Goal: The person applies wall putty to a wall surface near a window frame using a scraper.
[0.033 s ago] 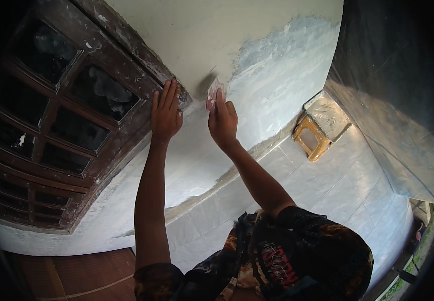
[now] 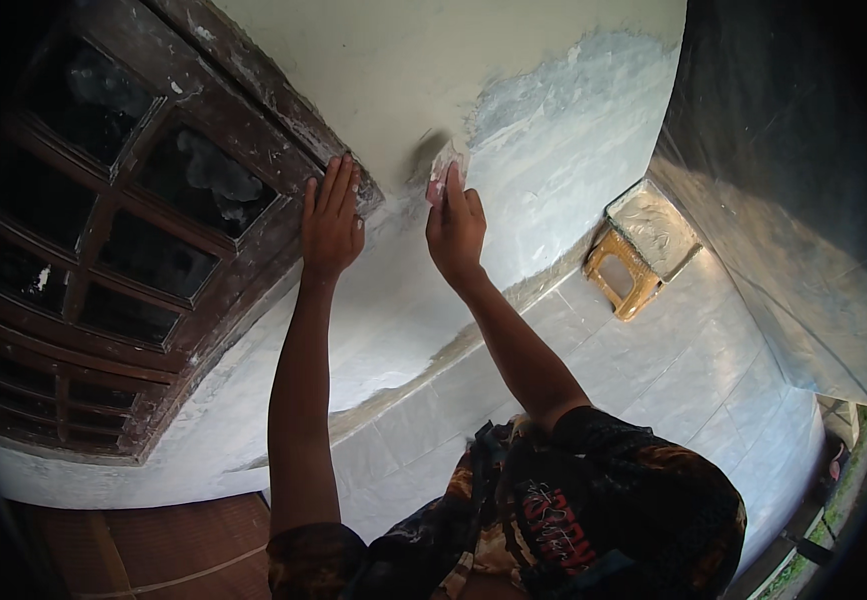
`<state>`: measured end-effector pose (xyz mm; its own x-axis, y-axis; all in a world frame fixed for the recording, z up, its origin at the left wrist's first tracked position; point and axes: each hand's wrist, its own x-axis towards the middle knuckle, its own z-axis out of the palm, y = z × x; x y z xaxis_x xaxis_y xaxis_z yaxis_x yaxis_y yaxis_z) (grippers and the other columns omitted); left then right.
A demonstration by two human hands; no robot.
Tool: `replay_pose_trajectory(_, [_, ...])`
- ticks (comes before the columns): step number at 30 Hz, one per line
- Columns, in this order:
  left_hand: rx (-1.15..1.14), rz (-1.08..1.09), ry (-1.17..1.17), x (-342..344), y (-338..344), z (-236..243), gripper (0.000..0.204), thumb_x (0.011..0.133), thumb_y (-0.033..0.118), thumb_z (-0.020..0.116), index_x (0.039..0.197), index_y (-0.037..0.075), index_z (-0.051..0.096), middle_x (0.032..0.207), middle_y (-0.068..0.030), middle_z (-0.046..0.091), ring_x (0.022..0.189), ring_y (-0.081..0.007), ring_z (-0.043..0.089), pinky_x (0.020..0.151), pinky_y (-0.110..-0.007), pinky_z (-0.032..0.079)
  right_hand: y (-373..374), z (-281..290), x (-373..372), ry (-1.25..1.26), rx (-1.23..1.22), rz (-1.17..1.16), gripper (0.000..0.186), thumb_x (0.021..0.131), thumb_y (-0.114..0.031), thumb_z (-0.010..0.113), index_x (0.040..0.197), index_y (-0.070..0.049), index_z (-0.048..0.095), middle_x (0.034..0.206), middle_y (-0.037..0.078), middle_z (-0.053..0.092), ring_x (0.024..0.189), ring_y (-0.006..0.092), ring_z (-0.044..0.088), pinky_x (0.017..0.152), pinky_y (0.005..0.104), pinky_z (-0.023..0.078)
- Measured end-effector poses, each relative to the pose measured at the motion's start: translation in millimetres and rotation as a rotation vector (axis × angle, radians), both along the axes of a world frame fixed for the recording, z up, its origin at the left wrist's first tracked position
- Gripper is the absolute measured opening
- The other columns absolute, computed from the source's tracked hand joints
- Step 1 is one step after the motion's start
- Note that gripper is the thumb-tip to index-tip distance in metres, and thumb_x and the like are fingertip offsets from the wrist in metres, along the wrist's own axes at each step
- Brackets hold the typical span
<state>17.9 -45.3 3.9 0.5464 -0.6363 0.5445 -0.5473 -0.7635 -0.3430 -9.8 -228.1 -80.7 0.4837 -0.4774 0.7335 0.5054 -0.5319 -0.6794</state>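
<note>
My right hand [image 2: 456, 232] grips a putty knife [image 2: 447, 172] with a pinkish handle and a putty-smeared blade. The blade is against or close to the wall [image 2: 373, 90], casting a shadow on it; actual contact cannot be made out. Beside it, a rough grey-white patch [image 2: 553, 95] borders the cream wall surface. My left hand [image 2: 333, 218] lies flat, fingers stretched, over the corner of the dark brown window frame [image 2: 253, 105]. Nothing shows in that hand.
A yellowish plastic stool [image 2: 621, 272] stands by the wall's foot, bearing a tray of putty [image 2: 653, 228]. Grey sheeting or tiles [image 2: 693, 370] cover the floor. Translucent sheeting [image 2: 783, 220] hangs at the right. Reddish-brown slatted material [image 2: 183, 545] lies at the lower left.
My right hand has shifted slightly right and upward across the wall with the putty knife. My left hand stays on the window frame.
</note>
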Motion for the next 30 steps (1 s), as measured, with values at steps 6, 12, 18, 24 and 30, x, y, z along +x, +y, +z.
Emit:
replay_pose_trajectory(6, [-0.011, -0.041, 0.01, 5.9, -1.9, -2.4, 0.066, 0.08, 0.011, 0.046, 0.145, -0.001, 0.04, 0.155, -0.0157, 0.036, 0.148, -0.0277, 0.026, 0.118, -0.054, 0.014, 6.3, 20.5, 29.3, 0.064, -0.038, -0.031, 0.062, 0.079, 0.004, 0.061, 0.139, 0.004, 0.046, 0.087, 0.019, 0.059, 0.081, 0.0352, 0.057, 0.074, 0.0433, 0.048])
replay_pose_trajectory(12, [-0.008, 0.006, -0.011, 4.2, 3.5, -5.2, 0.065, 0.08, 0.01, 0.048, 0.144, 0.0, 0.042, 0.156, -0.0123, 0.035, 0.148, -0.0252, 0.026, 0.118, -0.052, 0.016, 58.8, -2.1, -36.8, -0.07, -0.1, 0.207, 0.053, 0.082, 0.005, 0.062, 0.133, 0.007, 0.051, 0.08, 0.015, 0.064, 0.074, 0.0287, 0.057, 0.073, 0.0387, 0.049])
replay_pose_trajectory(18, [-0.023, -0.007, 0.004, -0.2, -4.8, 0.9, 0.064, 0.08, 0.009, 0.05, 0.143, 0.0, 0.043, 0.157, -0.0093, 0.034, 0.148, -0.0229, 0.025, 0.119, -0.05, 0.018, 4.3, 14.7, 2.6, 0.094, 0.04, 0.025, 0.057, 0.082, 0.005, 0.059, 0.137, 0.005, 0.047, 0.08, 0.014, 0.063, 0.081, 0.0325, 0.056, 0.073, 0.0424, 0.047])
replay_pose_trajectory(24, [-0.023, -0.012, 0.024, 5.6, 1.0, -7.1, 0.067, 0.081, 0.012, 0.045, 0.146, 0.0, 0.039, 0.156, -0.0139, 0.033, 0.148, -0.0272, 0.026, 0.118, -0.054, 0.015, 55.0, 6.3, -9.6, -0.02, -0.116, 0.129, 0.058, 0.081, 0.007, 0.059, 0.137, 0.006, 0.047, 0.082, 0.015, 0.065, 0.08, 0.0313, 0.057, 0.077, 0.0416, 0.048])
replay_pose_trajectory(30, [-0.011, -0.006, 0.036, 3.0, 3.0, -1.4, 0.066, 0.082, 0.013, 0.043, 0.147, 0.001, 0.039, 0.157, -0.0135, 0.033, 0.148, -0.027, 0.025, 0.118, -0.054, 0.014, 18.8, -10.7, -20.3, -0.019, -0.029, 0.095, 0.056, 0.081, 0.009, 0.061, 0.136, 0.007, 0.049, 0.075, 0.012, 0.061, 0.068, 0.0241, 0.052, 0.062, 0.0337, 0.046])
